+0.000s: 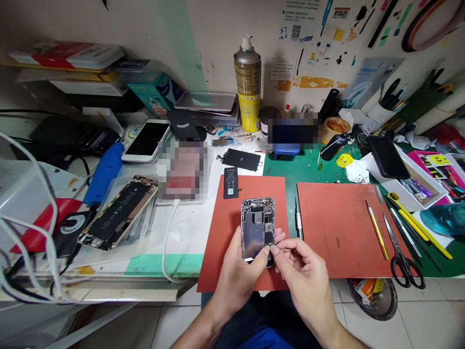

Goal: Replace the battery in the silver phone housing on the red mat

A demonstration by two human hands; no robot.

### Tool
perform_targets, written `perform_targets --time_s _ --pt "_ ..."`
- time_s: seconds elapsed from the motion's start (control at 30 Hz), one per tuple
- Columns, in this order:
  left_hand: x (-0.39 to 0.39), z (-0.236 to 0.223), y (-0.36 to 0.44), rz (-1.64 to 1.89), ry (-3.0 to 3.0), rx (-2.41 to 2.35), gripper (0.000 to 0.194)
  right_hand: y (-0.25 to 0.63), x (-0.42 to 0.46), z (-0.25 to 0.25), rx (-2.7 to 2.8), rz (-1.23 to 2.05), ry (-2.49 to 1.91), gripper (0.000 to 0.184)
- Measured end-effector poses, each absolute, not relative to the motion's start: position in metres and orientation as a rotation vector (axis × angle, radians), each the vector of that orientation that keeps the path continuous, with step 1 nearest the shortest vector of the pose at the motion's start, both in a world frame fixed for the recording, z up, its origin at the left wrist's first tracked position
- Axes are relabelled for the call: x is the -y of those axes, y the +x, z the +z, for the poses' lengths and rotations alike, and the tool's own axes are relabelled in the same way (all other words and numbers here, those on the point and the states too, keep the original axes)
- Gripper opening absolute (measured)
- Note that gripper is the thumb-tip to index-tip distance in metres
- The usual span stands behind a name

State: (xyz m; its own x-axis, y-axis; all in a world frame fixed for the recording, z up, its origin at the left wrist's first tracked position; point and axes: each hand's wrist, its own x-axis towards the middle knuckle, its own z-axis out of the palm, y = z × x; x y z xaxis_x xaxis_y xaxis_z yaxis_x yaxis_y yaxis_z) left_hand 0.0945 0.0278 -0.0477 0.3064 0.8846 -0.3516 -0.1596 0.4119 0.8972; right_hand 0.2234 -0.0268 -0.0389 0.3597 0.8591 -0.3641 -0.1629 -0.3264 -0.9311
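My left hand grips an opened phone housing, its fingers along the left side and its thumb across the lower part. The housing is tilted up above a reddish-brown mat; its inside shows an empty silver battery bay and a circuit board along the right. At its lower right corner, the thumb and forefinger of my right hand are pinched together. Whatever sits between those fingertips is hidden. Just beyond the housing lie a black phone battery and a dark phone screen panel.
A metal pen-like tool lies between the mat and a second reddish mat. Scissors, a yellow-handled tool and tweezers are at right. An opened phone lies left, near a white cable. A spray can stands behind.
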Motion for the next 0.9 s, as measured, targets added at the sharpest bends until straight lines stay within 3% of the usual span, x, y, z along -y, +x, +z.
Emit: perform_targets --time_s 0.9 --pt "-0.026 -0.037 0.098 0.856 0.7 -0.897 0.058 0.241 0.026 -0.047 0.717 1.269 -1.481 0.038"
